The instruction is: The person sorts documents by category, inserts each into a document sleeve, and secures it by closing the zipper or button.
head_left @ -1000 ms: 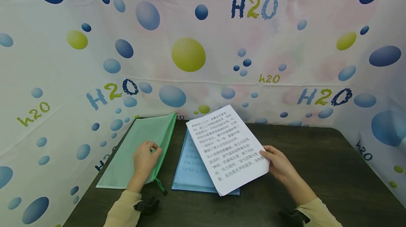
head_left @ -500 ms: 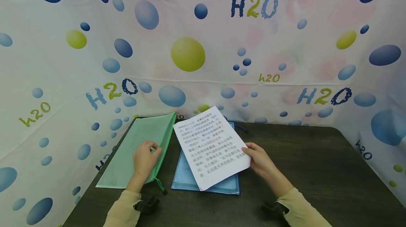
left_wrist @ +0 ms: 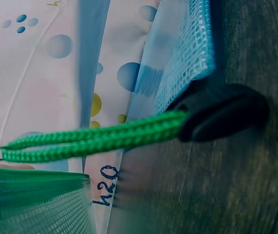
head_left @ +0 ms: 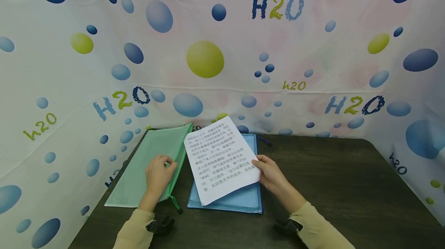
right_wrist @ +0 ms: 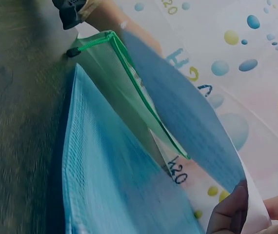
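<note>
A printed sheet of paper [head_left: 219, 160], white with black text, is held tilted above the blue mesh zipper bag [head_left: 240, 198]. My right hand [head_left: 272, 171] pinches the sheet by its right edge, thumb on the printed face. To the left lies the green mesh zipper bag [head_left: 135, 175], its zippered edge raised off the table. At that edge my left hand [head_left: 160, 173] grips the bag with curled fingers; the exact finger contact is partly hidden. The green pull cord [left_wrist: 95, 139] with a black end hangs from the zipper. In the right wrist view, the sheet [right_wrist: 188, 102] bends between the fingers.
The dark wooden table [head_left: 330, 187] carries both bags and extends to the right. A small dark blue zipper pull [head_left: 265, 140] lies by the blue bag's far corner. A white curtain [head_left: 243, 40] with coloured dots stands behind and at both sides.
My right hand has carried the sheet leftward, toward the raised edge of the green bag, uncovering more of the blue bag's right side. My left hand stays where it was.
</note>
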`<act>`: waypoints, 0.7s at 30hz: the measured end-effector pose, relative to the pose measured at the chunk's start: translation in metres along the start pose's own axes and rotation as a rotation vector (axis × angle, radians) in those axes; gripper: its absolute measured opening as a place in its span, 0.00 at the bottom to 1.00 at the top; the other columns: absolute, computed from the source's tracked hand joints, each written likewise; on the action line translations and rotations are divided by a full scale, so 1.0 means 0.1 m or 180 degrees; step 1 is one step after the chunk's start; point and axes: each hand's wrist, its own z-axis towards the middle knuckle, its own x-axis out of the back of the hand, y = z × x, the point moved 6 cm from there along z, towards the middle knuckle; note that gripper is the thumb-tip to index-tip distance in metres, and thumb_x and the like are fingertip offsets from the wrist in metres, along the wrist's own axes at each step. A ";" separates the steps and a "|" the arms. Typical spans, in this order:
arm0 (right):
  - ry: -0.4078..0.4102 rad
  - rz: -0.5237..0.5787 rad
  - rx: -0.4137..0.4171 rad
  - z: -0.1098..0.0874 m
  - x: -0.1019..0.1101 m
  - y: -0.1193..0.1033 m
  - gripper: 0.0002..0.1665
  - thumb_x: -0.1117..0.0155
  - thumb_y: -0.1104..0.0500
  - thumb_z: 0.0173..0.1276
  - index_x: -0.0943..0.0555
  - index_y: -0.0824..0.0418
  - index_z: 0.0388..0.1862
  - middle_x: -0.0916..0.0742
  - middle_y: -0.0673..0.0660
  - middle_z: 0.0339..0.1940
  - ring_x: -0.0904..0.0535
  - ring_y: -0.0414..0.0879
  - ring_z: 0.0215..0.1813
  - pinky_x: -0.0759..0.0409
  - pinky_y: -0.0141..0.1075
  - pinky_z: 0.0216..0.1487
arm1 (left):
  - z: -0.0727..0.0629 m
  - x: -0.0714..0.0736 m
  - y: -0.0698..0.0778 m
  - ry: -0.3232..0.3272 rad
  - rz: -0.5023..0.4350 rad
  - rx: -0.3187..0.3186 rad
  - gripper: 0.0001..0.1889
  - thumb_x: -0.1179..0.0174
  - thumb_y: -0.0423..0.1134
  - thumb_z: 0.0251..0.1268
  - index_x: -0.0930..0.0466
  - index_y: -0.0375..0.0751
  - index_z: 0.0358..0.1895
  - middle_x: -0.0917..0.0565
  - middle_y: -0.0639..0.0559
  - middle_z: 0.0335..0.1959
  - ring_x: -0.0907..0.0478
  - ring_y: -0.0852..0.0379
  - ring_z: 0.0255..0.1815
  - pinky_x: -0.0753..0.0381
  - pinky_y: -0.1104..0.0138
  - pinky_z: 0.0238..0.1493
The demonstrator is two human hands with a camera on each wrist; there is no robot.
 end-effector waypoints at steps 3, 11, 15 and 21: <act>0.0022 0.0009 0.0032 0.01 -0.07 0.02 0.14 0.52 0.68 0.74 0.33 0.70 0.55 0.19 0.54 0.42 0.19 0.42 0.40 0.21 0.36 0.41 | 0.00 0.00 0.01 0.0041 0.0021 -0.0077 0.05 0.39 0.36 0.54 0.18 0.42 0.24 0.15 0.44 0.36 0.22 0.47 0.32 0.28 0.51 0.35; 0.0210 0.0210 0.0088 -0.03 -0.27 0.10 0.15 0.54 0.68 0.75 0.34 0.68 0.59 0.20 0.61 0.52 0.18 0.43 0.44 0.20 0.36 0.42 | -0.01 -0.01 0.02 -0.0010 0.0062 -0.0099 0.05 0.38 0.36 0.55 0.17 0.43 0.24 0.15 0.44 0.35 0.23 0.47 0.31 0.29 0.53 0.33; 0.0273 0.0294 0.0119 -0.07 -0.34 0.14 0.16 0.55 0.67 0.76 0.35 0.67 0.60 0.22 0.64 0.58 0.19 0.43 0.47 0.20 0.36 0.43 | -0.01 -0.01 0.02 -0.0026 0.0125 -0.0095 0.04 0.38 0.37 0.55 0.17 0.43 0.25 0.16 0.45 0.34 0.23 0.47 0.31 0.29 0.54 0.32; 0.0347 0.0325 0.0243 -0.13 -0.44 0.22 0.15 0.58 0.65 0.77 0.36 0.67 0.60 0.23 0.64 0.59 0.19 0.42 0.46 0.20 0.33 0.44 | -0.01 -0.01 0.03 -0.0035 0.0131 -0.0103 0.05 0.38 0.37 0.54 0.19 0.43 0.24 0.15 0.45 0.34 0.25 0.48 0.29 0.28 0.54 0.32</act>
